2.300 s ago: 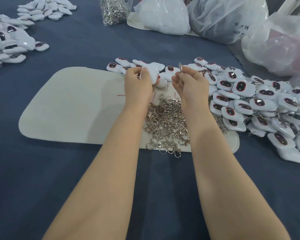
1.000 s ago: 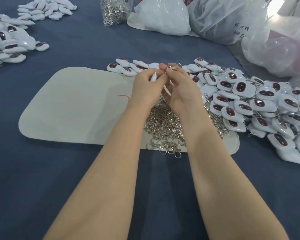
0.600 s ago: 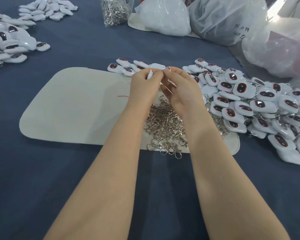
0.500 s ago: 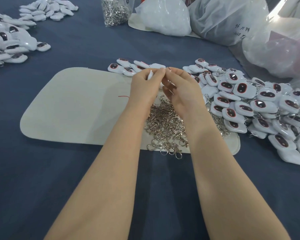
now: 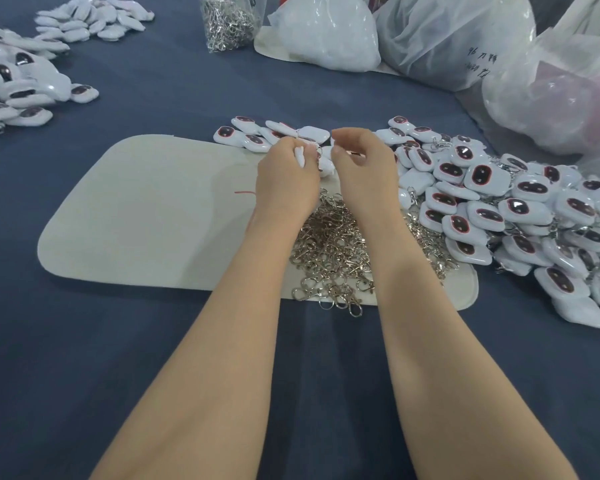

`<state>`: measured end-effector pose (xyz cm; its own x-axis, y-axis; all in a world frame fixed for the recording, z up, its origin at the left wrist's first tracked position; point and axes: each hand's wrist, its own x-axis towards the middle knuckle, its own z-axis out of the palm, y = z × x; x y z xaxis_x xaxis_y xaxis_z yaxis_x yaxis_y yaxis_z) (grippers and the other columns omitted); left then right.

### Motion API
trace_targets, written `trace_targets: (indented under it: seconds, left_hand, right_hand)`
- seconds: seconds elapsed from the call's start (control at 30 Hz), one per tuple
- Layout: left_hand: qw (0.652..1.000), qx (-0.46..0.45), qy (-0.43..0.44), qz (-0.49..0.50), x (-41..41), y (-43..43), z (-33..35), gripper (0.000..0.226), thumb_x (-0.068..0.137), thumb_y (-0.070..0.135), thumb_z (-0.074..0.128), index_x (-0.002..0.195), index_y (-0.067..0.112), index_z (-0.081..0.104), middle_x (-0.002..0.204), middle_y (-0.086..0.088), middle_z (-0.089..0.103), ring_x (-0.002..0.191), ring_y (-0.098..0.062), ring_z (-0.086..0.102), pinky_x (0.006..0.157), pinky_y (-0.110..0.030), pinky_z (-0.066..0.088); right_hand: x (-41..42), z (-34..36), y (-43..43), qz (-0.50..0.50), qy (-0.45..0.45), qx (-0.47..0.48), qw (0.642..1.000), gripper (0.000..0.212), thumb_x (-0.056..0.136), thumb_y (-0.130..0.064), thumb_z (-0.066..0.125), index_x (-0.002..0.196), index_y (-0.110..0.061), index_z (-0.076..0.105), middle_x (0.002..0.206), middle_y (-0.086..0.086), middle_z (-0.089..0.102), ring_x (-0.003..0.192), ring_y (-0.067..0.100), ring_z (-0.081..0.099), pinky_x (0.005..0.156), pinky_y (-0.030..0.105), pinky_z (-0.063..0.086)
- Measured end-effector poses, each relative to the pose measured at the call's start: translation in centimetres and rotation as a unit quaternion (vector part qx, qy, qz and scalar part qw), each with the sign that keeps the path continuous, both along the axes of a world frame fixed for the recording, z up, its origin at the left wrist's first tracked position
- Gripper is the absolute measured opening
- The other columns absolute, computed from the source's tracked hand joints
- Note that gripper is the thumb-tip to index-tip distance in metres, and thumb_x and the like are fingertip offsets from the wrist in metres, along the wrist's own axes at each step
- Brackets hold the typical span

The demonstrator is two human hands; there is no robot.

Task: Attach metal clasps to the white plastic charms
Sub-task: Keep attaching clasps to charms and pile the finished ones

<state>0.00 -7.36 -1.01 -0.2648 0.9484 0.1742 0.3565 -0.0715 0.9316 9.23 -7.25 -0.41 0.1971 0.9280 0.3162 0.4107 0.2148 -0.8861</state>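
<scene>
**Charm Up, Clasps Heaped**

One white charm (image 5: 300, 158) stood edge-on, pinched in the left hand (image 5: 286, 181). Silver metal clasps (image 5: 331, 251) lay tangled in a pile just beneath it, and a heap of dark-faced white charms (image 5: 492, 202) sprawled overlapping, touching the pile's right side.

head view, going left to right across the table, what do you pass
small charm pile → beige mat → left hand, gripping a white charm → right hand → big charm pile
</scene>
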Motion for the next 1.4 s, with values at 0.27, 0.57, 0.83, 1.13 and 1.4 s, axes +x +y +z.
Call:
trace_targets:
  seconds: [0.27,0.57,0.83,1.13,1.4]
  left_hand:
    - [1.0,0.02,-0.015,0.003,-0.02,-0.13,0.05,0.014,0.093,0.023,0.052,0.085,0.015,0.06,0.083,0.003,0.061,0.078,-0.016,0.052,0.066,-0.024,0.036]
    - [0.996,0.018,-0.077,-0.031,-0.03,-0.11,0.13,0.006,0.087,0.013,0.059,0.083,0.015,0.064,0.079,0.007,0.062,0.077,-0.01,0.056,0.074,-0.023,0.045]
    - [0.999,0.026,-0.042,-0.014,-0.06,-0.17,0.21,0.01,0.089,0.014,0.054,0.083,0.018,0.06,0.077,0.011,0.058,0.073,-0.007,0.052,0.061,-0.014,0.036]
    - [0.999,0.053,-0.012,-0.004,0.05,-0.32,0.18,0.009,0.091,0.014,0.051,0.084,0.018,0.056,0.074,0.012,0.055,0.076,-0.011,0.05,0.064,-0.021,0.034]
    - [0.998,0.064,-0.017,-0.001,0.1,-0.52,0.42,0.011,0.091,0.012,0.052,0.088,0.019,0.059,0.087,0.01,0.06,0.086,-0.011,0.056,0.077,-0.024,0.043]
  right_hand:
    - [-0.2,0.12,-0.05,0.036,0.001,-0.02,0.999,0.01,0.088,-0.005,0.059,0.092,-0.014,0.061,0.075,-0.004,0.06,0.066,0.005,0.054,0.063,0.013,0.043]
    - [-0.17,-0.09,0.11,-0.007,0.012,-0.009,1.0,0.01,0.087,-0.007,0.058,0.086,-0.017,0.057,0.072,-0.004,0.059,0.066,0.008,0.055,0.061,0.014,0.042]
    - [-0.51,-0.13,-0.1,0.01,-0.019,0.021,1.0,0.011,0.087,-0.005,0.058,0.086,-0.014,0.052,0.077,-0.003,0.058,0.07,0.01,0.053,0.063,0.013,0.043]
    - [-0.81,-0.25,-0.21,0.0,-0.042,0.062,0.997,0.012,0.086,-0.002,0.057,0.087,-0.013,0.052,0.076,-0.013,0.055,0.071,0.005,0.054,0.067,0.014,0.046]
    - [-0.87,-0.36,-0.25,0.002,-0.039,0.061,0.997,0.012,0.085,-0.004,0.059,0.082,-0.014,0.053,0.073,-0.014,0.054,0.067,0.0,0.051,0.065,0.012,0.043]
